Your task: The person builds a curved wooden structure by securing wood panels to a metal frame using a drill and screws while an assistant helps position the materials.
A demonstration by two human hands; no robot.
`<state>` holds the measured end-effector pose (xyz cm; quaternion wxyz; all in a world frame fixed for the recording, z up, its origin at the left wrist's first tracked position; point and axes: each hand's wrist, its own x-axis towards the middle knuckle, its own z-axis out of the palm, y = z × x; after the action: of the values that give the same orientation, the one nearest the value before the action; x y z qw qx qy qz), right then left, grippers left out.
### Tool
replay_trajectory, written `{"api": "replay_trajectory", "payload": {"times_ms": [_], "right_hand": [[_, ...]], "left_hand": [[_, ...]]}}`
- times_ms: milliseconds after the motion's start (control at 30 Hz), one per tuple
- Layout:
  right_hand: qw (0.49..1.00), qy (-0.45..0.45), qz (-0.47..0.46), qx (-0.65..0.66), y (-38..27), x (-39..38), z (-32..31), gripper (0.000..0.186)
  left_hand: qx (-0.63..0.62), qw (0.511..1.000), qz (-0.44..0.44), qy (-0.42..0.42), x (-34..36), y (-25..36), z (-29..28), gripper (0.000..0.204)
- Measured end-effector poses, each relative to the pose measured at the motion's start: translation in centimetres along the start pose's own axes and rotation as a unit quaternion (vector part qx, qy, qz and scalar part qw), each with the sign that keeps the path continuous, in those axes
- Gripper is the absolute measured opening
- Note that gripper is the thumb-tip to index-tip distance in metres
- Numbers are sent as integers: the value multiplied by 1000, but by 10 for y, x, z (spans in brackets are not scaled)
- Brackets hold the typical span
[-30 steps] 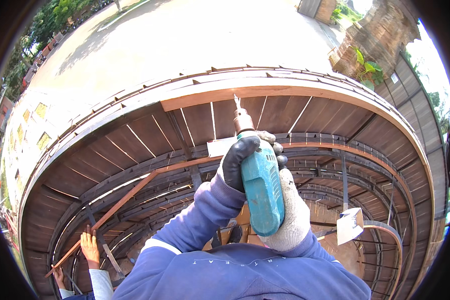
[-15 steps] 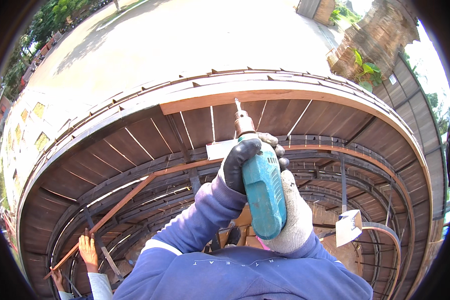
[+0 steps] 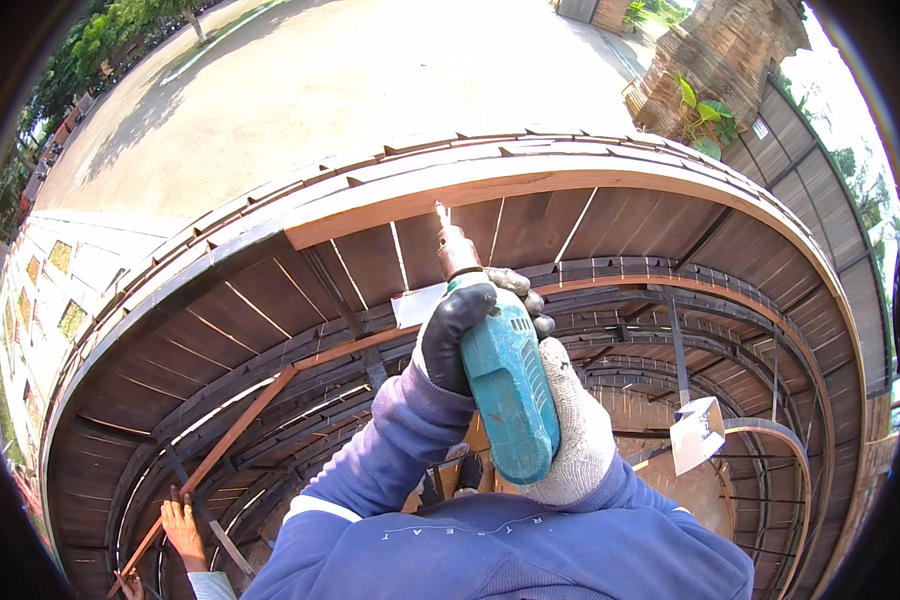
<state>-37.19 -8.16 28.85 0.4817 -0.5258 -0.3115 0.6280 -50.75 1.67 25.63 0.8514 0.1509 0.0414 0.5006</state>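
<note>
A teal power drill (image 3: 510, 390) is held in both my gloved hands, its body pointing away from me. My left hand (image 3: 444, 345), in a black glove, wraps round the front of the drill from the left. My right hand (image 3: 573, 425), in a whitish glove with dark fingers, grips its right side. Ahead of the metal chuck (image 3: 457, 250), the bit overlaps the lower edge of a reddish wooden strip (image 3: 370, 210) on the curved frame. I cannot tell whether the bit touches the wood.
At lower left, another person's hand (image 3: 182, 528) holds a long reddish wooden strip (image 3: 232, 430). Curved dark frames and slatted boards (image 3: 200, 345) surround me. A white box (image 3: 697, 435) is at the right, near a curved band (image 3: 785, 430). Paved ground lies beyond.
The whole view has shifted, so the drill and the frame appear farther left. My grip stays the same, with the bit still near the wooden strip.
</note>
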Motion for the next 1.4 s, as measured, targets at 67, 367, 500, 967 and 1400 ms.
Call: {"api": "replay_trajectory", "payload": {"times_ms": [67, 367, 500, 967, 1400], "right_hand": [[1000, 7, 9, 17, 0, 1, 1, 45], [957, 52, 218, 184, -37, -6, 17, 51], [989, 54, 139, 15, -26, -4, 7, 53], [825, -68, -270, -492, -29, -5, -5, 54], [773, -65, -393, -494, -31, -12, -8, 101]], "left_hand": [[0, 1000, 3, 3, 0, 1, 3, 53], [-6, 1000, -13, -17, 2, 3, -1, 47], [-23, 999, -28, -14, 2, 3, -3, 50], [-47, 997, 7, -64, 20, 5, -16, 45], [9, 998, 53, -17, 14, 5, -5, 48]]}}
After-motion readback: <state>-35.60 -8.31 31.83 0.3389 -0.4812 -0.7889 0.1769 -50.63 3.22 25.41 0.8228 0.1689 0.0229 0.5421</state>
